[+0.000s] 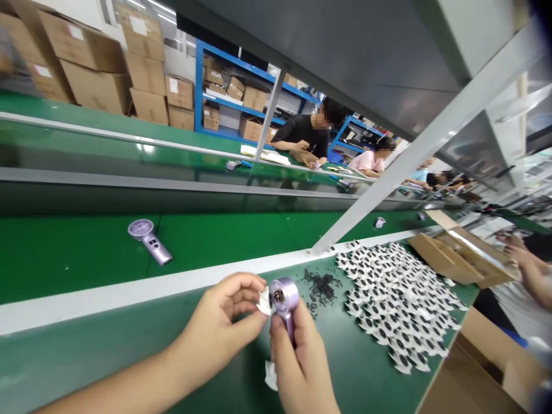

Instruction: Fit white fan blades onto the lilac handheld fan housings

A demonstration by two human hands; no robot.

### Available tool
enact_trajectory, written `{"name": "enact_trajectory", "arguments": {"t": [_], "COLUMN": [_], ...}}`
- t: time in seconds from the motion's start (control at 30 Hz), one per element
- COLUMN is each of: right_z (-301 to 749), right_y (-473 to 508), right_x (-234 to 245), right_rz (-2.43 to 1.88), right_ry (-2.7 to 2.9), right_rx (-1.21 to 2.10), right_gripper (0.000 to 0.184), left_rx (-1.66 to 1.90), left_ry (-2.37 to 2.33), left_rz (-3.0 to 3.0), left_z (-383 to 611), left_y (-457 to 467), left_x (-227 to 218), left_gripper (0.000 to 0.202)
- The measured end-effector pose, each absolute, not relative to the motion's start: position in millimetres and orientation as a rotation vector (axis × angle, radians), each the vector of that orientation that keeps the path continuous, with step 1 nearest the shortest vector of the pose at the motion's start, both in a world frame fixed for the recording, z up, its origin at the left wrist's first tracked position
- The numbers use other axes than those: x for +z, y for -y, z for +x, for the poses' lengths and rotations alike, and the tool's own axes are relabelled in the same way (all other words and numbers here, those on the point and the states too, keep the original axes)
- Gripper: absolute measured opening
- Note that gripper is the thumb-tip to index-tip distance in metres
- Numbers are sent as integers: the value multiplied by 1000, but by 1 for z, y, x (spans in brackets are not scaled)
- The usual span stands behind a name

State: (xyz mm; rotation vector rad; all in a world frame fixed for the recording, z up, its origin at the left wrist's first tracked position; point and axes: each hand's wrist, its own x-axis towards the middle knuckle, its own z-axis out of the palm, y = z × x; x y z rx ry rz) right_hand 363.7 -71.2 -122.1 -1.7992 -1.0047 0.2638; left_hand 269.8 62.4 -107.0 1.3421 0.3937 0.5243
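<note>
My right hand point(297, 368) grips a lilac handheld fan point(285, 302) by its handle, with the round head upward. My left hand point(219, 316) pinches a white paper piece point(264, 302) between finger and thumb, against the side of the fan head. A white scrap point(271, 375) lies just below, partly behind my right hand. To the right on the green workbench point(353, 368) spreads a large layer of white-and-black stickers point(390, 299), next to a small heap of black bits point(321, 283).
A second lilac fan point(149, 241) lies on the green conveyor belt point(224, 241) beyond the bench. An open cardboard box point(457, 253) stands at the right, near a co-worker's hands point(517, 253). Seated co-workers, cartons and blue shelving fill the background.
</note>
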Motion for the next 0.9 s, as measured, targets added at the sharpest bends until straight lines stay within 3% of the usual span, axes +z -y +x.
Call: {"name": "enact_trajectory", "arguments": {"t": [0.27, 0.47, 0.67, 0.9], "right_z": [360, 363, 360, 396], "right_y": [75, 74, 78, 16], "right_x": [-112, -122, -134, -88], "right_rz": [-1931, -2091, -2225, -2676], "right_ry": [1217, 1386, 1564, 1371], "right_rx": [2, -316, -580, -28], "right_gripper": [40, 48, 67, 60], "left_rx": [510, 369, 182, 377], "left_ry": [-458, -599, -579, -679], "left_rz": [1339, 1242, 1152, 1501], "left_z": [265, 268, 268, 269], "left_y": [-65, -69, -68, -108], "left_x": [-97, -102, -92, -111], "left_gripper": [25, 41, 42, 73]}}
